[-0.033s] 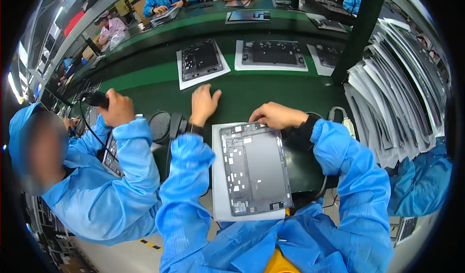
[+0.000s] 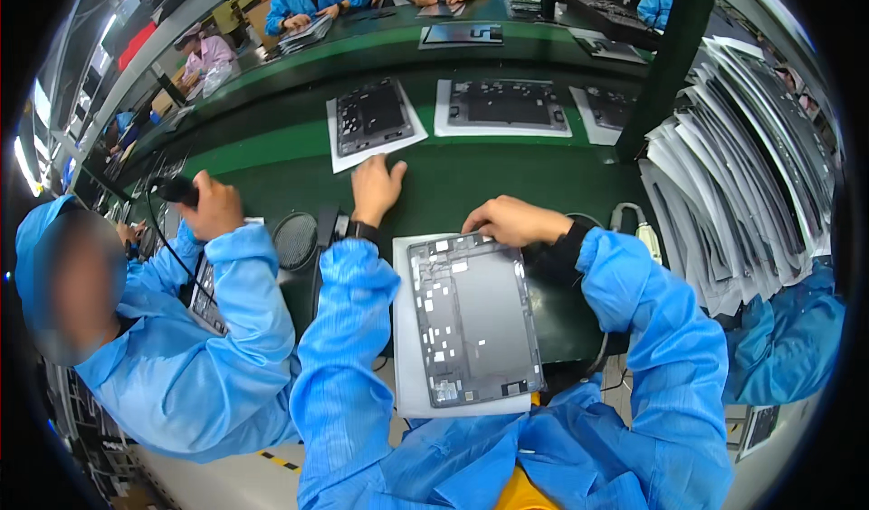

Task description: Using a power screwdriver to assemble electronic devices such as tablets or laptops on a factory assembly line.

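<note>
In front of me a grey tablet housing (image 2: pixel 498 320), dotted with small white pieces, lies slightly askew on a white sheet (image 2: pixel 405 347). My right hand (image 2: pixel 516 220) bends over its far edge, thumb and fingers closed on it near the top corner. To the left and farther off, my left hand (image 2: pixel 375 191) is held with thumb and fingers apart and nothing in it. Its fingertips reach the near edge of the white pad (image 2: pixel 342 161) under another tablet housing (image 2: pixel 373 116); whether they touch it I cannot tell.
Another housing (image 2: pixel 507 103) sits on the green bench, with one more behind a dark post (image 2: pixel 665 76). At right leans a tall stack of sheets and housings (image 2: pixel 724 184). A co-worker (image 2: pixel 181 329) at my left holds a dark tool (image 2: pixel 176 190). A round mesh speaker-like piece (image 2: pixel 295 240) stands between us.
My left hand has shifted slightly away from me, toward the far housing's white pad. My right hand stays on the near housing's far edge.
</note>
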`<state>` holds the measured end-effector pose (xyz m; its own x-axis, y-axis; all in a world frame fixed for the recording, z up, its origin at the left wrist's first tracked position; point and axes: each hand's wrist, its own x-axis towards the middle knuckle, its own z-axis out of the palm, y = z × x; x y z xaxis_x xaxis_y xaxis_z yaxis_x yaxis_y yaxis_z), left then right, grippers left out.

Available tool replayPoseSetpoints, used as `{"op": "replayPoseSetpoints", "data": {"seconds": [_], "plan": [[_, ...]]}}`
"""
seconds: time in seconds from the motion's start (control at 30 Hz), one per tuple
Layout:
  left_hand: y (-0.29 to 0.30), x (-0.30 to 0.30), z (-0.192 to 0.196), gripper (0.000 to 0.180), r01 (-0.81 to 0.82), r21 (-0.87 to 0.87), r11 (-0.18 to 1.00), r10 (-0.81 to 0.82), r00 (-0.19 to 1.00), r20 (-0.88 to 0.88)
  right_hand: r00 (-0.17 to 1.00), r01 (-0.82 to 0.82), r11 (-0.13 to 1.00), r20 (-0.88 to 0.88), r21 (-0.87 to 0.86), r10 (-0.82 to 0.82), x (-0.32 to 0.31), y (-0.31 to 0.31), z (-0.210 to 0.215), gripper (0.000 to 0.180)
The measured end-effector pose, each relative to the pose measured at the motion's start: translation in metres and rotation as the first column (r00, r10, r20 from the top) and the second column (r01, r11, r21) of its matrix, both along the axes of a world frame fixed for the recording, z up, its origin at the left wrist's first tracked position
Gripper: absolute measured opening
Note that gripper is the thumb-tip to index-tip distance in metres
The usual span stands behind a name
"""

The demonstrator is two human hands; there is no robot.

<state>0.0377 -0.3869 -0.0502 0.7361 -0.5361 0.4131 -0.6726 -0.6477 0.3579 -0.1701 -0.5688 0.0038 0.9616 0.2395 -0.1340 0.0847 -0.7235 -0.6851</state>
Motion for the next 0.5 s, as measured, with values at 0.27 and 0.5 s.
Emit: {"op": "replayPoseSetpoints", "data": {"seconds": [0.27,0.5], "plan": [[-0.001,0.076,-0.016,0.057,-0.300,0.215,0.929,0.325,0.942,-0.089,0.993,0.085,0.993,0.090,-0.081,-0.078,-0.007,0.002,-0.001,0.040],[0.025,0.014,0.012,0.042,0.014,0.029,0.999,-0.016,0.998,0.068,0.915,0.189,0.979,0.373,-0.071,-0.150,-0.059,-0.015,0.052,0.034]]}}
